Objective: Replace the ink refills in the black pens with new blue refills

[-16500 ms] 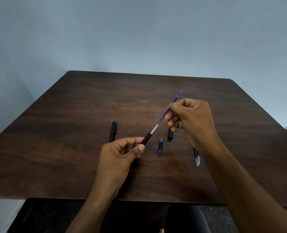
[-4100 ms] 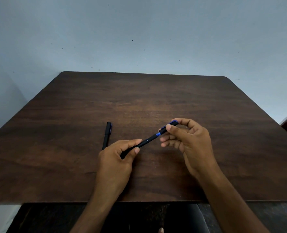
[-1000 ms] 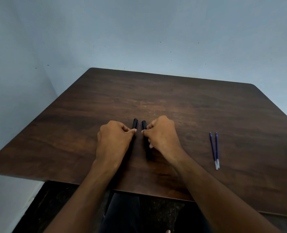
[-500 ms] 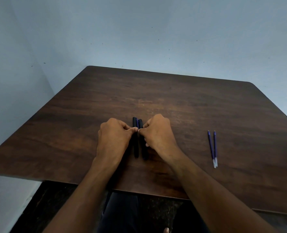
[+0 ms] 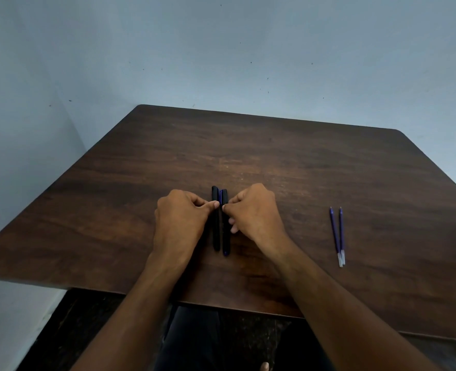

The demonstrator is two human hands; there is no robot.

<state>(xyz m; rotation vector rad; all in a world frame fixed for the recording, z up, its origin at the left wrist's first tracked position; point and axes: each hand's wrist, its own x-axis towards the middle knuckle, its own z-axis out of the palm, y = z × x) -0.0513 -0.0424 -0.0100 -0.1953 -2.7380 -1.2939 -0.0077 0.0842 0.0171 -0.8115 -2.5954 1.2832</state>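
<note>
Two capped black pens lie side by side on the wooden table (image 5: 315, 167), pointing away from me. The left pen (image 5: 216, 235) and the right pen (image 5: 226, 238) touch along their length; the right one shows a blue clip. My left hand (image 5: 181, 218) sits left of the pair, its curled thumb and forefinger pinching the left pen near the cap. My right hand (image 5: 256, 210) mirrors it and pinches the right pen. Both hands rest on the table top.
Two thin blue refills (image 5: 337, 236) with clear ends lie parallel on the table, well to the right of my right hand. The table's near edge runs just below my forearms. A pale wall stands behind and to the left.
Within the last second my hands slid the two pens together, closing the small gap between them. The refills on the right have not moved.
</note>
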